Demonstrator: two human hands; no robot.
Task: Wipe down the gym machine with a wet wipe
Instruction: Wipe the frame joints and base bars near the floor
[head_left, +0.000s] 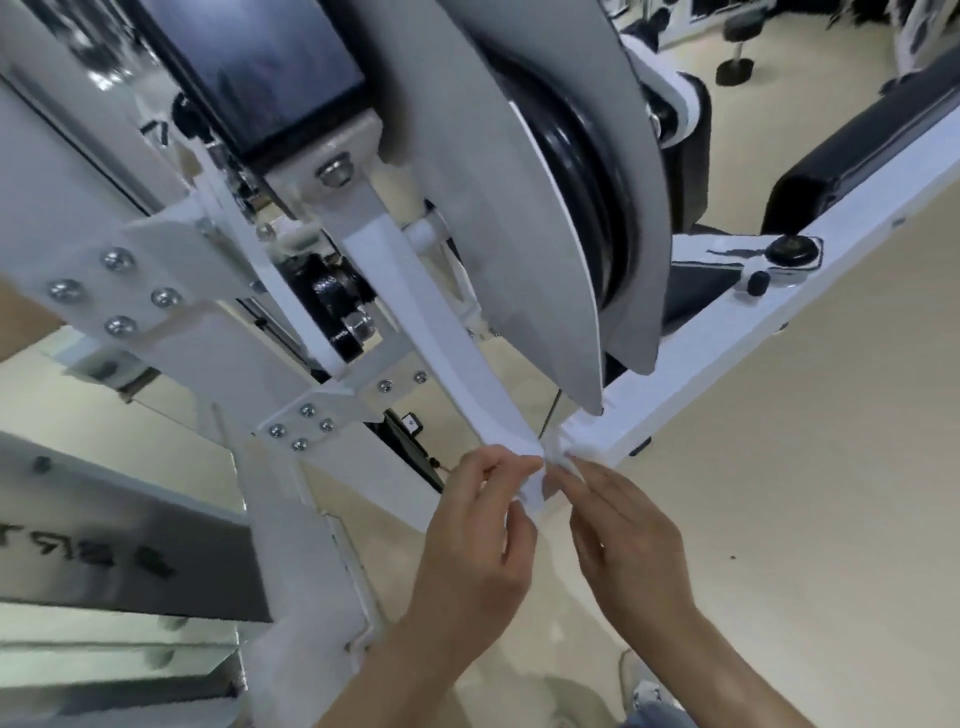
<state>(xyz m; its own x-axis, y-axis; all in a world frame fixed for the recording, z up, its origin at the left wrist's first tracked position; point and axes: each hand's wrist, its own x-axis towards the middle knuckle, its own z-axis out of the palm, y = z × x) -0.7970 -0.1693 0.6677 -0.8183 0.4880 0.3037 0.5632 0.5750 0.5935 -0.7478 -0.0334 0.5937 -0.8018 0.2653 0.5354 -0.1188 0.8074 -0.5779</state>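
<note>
The left hand (478, 525) and right hand (623, 540) meet at the fingertips. Both pinch a small white wipe (535, 491) at the lower tip of a white bar (410, 312) on the machine (249, 353). Far left lie steel plates (104, 561), then bolted white brackets (119, 280), a dark screen (270, 67), and a grey shroud (493, 208) over a black wheel (587, 171). A white beam (779, 312) runs right beneath a black pad (857, 156). The floor (831, 519) is pale beige, and a black stool (737, 47) stands far back.
</note>
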